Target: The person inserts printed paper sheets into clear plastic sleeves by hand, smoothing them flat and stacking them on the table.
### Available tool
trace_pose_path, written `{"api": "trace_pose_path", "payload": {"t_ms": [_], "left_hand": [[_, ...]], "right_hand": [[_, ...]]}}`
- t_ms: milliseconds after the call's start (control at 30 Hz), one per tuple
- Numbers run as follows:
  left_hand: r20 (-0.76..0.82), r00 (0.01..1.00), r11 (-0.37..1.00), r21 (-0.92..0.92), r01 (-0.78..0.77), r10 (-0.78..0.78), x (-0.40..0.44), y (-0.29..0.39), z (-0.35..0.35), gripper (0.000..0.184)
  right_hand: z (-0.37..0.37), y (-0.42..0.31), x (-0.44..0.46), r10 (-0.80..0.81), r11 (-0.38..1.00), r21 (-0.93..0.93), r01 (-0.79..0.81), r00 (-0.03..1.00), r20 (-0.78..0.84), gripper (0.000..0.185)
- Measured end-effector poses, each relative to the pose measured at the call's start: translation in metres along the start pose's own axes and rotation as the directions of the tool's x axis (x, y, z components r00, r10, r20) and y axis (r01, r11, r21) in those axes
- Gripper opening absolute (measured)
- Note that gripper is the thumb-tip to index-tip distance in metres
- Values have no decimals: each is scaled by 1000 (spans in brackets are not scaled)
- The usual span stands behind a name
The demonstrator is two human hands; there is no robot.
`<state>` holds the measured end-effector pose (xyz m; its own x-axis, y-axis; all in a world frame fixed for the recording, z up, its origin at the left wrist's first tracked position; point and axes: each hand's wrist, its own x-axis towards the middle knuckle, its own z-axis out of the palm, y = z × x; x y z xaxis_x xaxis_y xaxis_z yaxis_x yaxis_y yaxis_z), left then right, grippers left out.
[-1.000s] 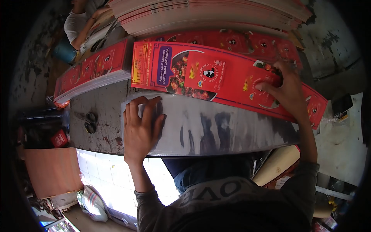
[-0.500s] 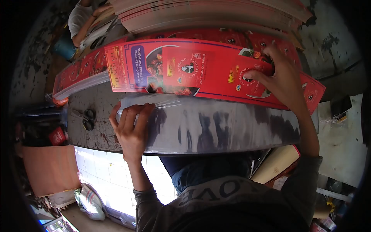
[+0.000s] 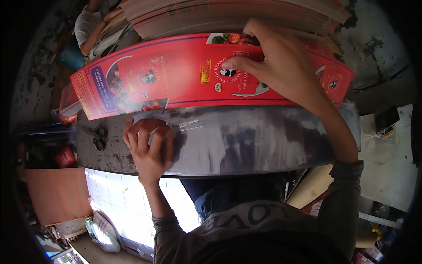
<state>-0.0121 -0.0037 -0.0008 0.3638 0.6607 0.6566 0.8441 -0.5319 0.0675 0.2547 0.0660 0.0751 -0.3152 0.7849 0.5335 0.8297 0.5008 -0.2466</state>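
Observation:
My right hand (image 3: pixel 281 66) grips a long red printed sheet (image 3: pixel 184 83) by its upper edge, thumb on the printed face and fingers behind. Panda oyster sauce prints and food pictures cover the sheet, which lies over other red sheets behind it. Below it, a stack of clear plastic sleeves (image 3: pixel 246 141) spreads along the front of the table, glossy with reflections. My left hand (image 3: pixel 149 147) rests at the left end of the plastic, fingers curled on a lifted, wrinkled edge; its fingertips are partly hidden.
Black-handled scissors (image 3: pixel 99 137) lie on the worn table (image 3: pixel 110 156) at the left. A tall stack of sheets (image 3: pixel 228 17) stands at the back. Another person's arm (image 3: pixel 94 35) shows at upper left. Brown cardboard (image 3: pixel 59 193) is at lower left.
My right hand has carried the red sheet to the left and slightly up, with its left end now tilted lower. My left hand has stayed at the plastic's left end.

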Motion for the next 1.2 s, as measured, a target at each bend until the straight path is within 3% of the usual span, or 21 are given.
{"api": "trace_pose_path", "payload": {"t_ms": [167, 767, 1200], "left_hand": [[99, 995, 1000, -19, 14, -12, -8, -4, 1, 16], [42, 998, 999, -20, -45, 46, -8, 3, 4, 24], [41, 999, 999, -37, 19, -17, -7, 5, 6, 20]], "right_hand": [[8, -12, 9, -26, 999, 33, 26, 1000, -2, 47], [32, -52, 44, -183, 957, 172, 234, 945, -270, 39], [40, -57, 43, -219, 954, 186, 236, 970, -107, 36]]}}
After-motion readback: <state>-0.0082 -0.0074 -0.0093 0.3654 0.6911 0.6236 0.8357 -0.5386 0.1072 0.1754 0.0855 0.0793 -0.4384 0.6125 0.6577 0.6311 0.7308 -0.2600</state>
